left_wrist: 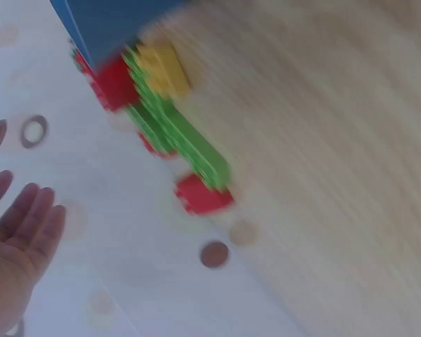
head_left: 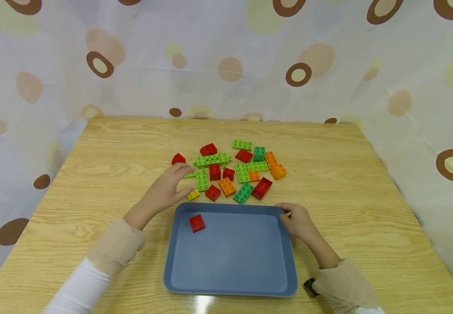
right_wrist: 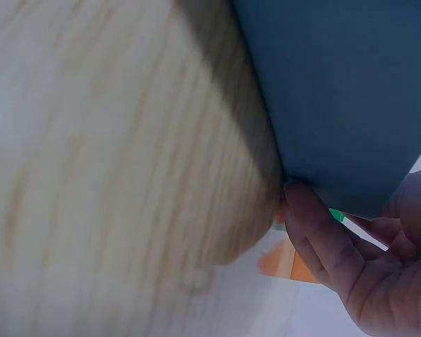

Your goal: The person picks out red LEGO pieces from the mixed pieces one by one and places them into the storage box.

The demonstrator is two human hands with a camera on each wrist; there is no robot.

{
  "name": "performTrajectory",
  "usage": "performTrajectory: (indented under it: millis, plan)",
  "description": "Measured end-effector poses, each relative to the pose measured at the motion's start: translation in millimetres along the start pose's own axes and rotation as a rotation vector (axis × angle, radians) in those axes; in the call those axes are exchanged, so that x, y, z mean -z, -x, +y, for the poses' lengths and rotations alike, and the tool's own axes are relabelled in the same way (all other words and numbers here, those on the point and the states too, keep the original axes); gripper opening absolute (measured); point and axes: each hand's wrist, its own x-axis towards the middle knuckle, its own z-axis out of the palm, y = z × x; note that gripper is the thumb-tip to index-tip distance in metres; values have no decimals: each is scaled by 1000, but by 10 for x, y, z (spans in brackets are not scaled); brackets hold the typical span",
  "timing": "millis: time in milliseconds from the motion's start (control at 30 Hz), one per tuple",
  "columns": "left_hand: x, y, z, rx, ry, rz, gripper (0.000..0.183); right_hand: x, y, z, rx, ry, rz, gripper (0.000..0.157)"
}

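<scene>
Bricks (head_left: 202, 179) beyond tray (head_left: 230, 253), left hand (head_left: 162, 190) nearer

Yellow brick (head_left: 193, 194) lies just past tray's far rim, at left thumb's tip (contact: cannot tell). Its long axis slants away and rightward. Left hand: fingers loosely extended, thumb parted, holding nothing. Right hand (head_left: 298, 222) pinches tray's far right corner, well apart from yellow brick. Red brick (head_left: 196, 223) sits inside tray, far left.

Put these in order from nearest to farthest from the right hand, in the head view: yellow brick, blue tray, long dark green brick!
1. blue tray: the right hand holds its far right corner.
2. long dark green brick: left of that hand, just past the tray's far edge.
3. yellow brick: farther left, by the left hand's thumb.
</scene>
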Motion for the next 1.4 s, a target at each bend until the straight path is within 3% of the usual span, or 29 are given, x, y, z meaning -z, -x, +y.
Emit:
performTrajectory:
  millis: [167, 333, 567, 767, 1100, 1400]
  plan:
    - [91, -236, -360, 51, 5, 45, 44, 10, -7, -1, -7, -12, -1, 31]
    - [79, -369, -624, 191, 22, -37, 46, 11, -1, -12, -8, -14, 0, 32]
    - [-83, -445, -874, 340, 52, -153, 49, 6, 38, -28, -28, -29, 0, 32]
    - [-193, -473, -961, 380, 80, -157, 48, 5, 33, -20, -22, -43, 6, 33]
    - [-294, -436, -966, 421, 112, -188, 46, -27, 61, -8, -38, -57, -7, 34]
    - [-296, -480, -974, 432, 132, -165, 45, -1, 33, 6, 2, -45, 19, 34]
